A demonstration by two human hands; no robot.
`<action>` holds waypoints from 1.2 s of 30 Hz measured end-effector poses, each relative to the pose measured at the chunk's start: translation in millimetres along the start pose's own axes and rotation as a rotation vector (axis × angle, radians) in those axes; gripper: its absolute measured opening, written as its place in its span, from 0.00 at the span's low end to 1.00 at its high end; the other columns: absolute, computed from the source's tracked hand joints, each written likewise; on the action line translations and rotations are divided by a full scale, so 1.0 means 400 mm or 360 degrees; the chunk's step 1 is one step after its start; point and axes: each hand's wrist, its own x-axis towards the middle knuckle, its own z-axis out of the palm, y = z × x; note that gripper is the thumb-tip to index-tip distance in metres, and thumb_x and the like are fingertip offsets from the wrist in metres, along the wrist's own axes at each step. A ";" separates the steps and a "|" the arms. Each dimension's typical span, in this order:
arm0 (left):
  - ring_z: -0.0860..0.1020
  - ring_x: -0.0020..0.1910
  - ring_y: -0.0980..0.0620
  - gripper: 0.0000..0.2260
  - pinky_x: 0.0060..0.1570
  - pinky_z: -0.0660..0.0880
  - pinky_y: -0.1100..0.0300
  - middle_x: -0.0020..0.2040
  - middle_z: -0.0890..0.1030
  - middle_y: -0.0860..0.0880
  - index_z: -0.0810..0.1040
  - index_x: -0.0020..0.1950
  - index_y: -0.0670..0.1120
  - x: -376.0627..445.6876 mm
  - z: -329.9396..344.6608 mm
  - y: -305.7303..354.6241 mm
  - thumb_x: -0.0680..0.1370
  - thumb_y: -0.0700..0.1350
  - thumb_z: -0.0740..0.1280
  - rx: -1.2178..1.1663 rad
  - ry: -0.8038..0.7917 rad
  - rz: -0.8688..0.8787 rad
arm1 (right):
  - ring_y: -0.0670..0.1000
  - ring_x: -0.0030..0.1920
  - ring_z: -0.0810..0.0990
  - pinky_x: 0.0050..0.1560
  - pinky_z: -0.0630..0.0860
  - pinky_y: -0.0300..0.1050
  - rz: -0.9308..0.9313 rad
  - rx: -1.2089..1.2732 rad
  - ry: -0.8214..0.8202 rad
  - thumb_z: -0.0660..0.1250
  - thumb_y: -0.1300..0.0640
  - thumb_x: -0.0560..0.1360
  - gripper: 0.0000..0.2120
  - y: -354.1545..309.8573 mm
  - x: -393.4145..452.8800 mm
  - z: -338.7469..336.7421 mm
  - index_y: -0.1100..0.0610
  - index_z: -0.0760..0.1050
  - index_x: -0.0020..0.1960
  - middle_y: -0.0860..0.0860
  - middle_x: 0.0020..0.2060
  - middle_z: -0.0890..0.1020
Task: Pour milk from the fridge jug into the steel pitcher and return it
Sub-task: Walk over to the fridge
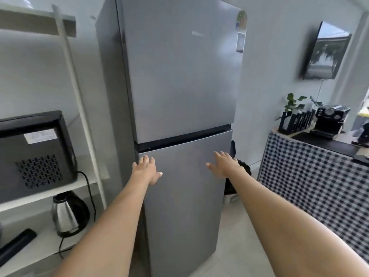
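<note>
Straight ahead, grey two-door fridge [179,76] stands upright, long axis vertical, front facing the camera, both doors shut. Left hand [146,169] and right hand [224,164] reach toward the top of the lower door [185,196], fingers spread, palms toward the panel, holding nothing; contact with the door unclear. Hands apart, left near the door's left edge, right near its right edge. Milk jug and steel pitcher not visible. Left: shelf [50,190] with black appliance [34,150], steel kettle [67,214] on the shelf below. Right: checked-cloth surface [311,176] with espresso machine [329,120].

One fridge [179,96], two doors, two hands, one kettle [67,213].
</note>
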 end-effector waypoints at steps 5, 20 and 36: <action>0.47 0.78 0.45 0.34 0.75 0.52 0.48 0.79 0.47 0.41 0.45 0.78 0.40 0.002 0.055 -0.153 0.81 0.57 0.55 -0.0163 0.0005 -0.0168 | 0.54 0.77 0.52 0.72 0.56 0.55 -0.0222 -0.0038 0.0003 0.53 0.42 0.81 0.31 -0.157 0.077 0.026 0.58 0.52 0.78 0.55 0.76 0.58; 0.56 0.77 0.45 0.34 0.74 0.57 0.49 0.79 0.54 0.44 0.48 0.79 0.43 0.163 0.222 -0.196 0.80 0.57 0.60 -0.0803 -0.0172 -0.0282 | 0.57 0.75 0.56 0.70 0.56 0.54 -0.0691 -0.0052 -0.0035 0.55 0.43 0.80 0.31 -0.384 0.321 0.129 0.56 0.54 0.77 0.57 0.74 0.62; 0.75 0.62 0.46 0.33 0.56 0.72 0.57 0.63 0.77 0.47 0.68 0.65 0.44 0.314 0.296 -0.177 0.67 0.55 0.76 -0.1449 0.0068 -0.0466 | 0.57 0.56 0.76 0.49 0.66 0.39 -0.0724 0.0763 0.0275 0.74 0.58 0.71 0.14 -0.367 0.429 0.175 0.60 0.81 0.55 0.57 0.54 0.79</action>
